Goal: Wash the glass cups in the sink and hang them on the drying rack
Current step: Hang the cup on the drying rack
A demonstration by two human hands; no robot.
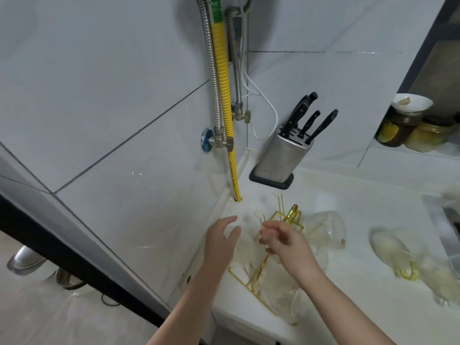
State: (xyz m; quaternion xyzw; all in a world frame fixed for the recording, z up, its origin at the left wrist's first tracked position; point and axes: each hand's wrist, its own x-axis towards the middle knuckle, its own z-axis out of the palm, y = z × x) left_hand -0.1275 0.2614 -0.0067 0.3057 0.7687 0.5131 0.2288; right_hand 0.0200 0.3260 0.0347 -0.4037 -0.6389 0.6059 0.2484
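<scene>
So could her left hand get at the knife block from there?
Probably yes. The left hand hovers by the rack, and the counter between it and the knife block looks bare, though she'd need to stretch further back.

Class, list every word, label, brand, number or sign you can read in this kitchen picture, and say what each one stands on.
No text can be read here.
Yellow hose: dark print runs along its lower part, too small and blurred to read.
Green label at the top of that hose: white marks, too blurred to read.
Dark jar on the shelf: yellowish label, illegible.
Knife block: no marking shows.
</scene>
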